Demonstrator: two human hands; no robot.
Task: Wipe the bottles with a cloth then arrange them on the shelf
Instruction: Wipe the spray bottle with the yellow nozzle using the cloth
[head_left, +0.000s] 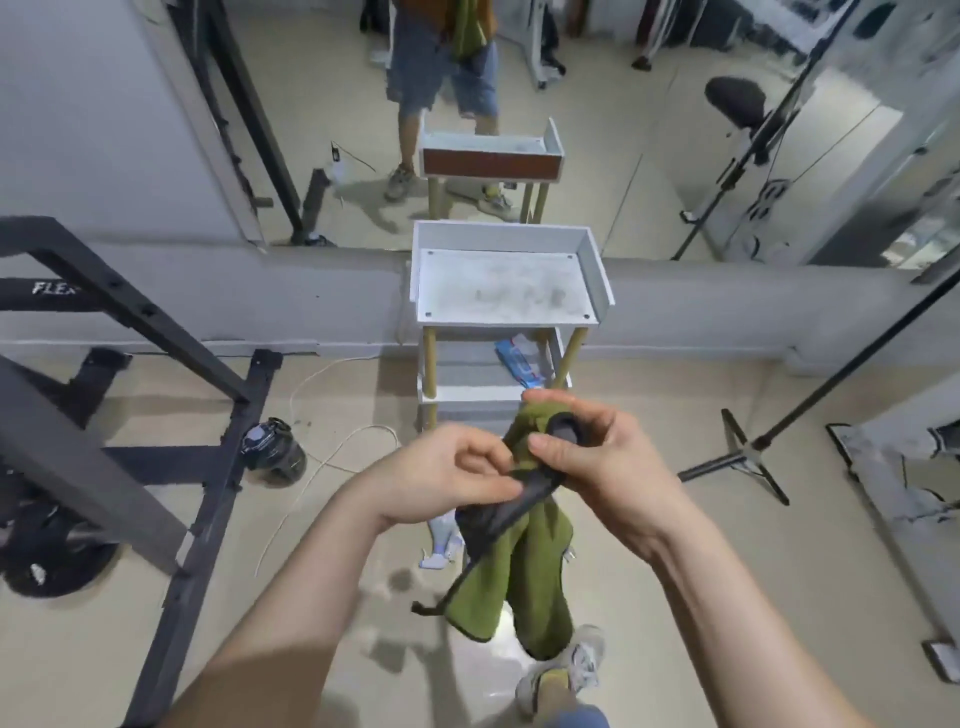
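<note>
Dark bottle: largely covered by green cloth, left hand and right hand; shape unclear.
Blue-white packet: partly hidden under shelf top; print illegible.
Weight plate: cut by left edge.

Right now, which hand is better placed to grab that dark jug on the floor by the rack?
Left, probably: the dark jug lies on the floor nearer the left hand, which only pinches a dark strap; the right hand, farther off, grips the green cloth.
</note>
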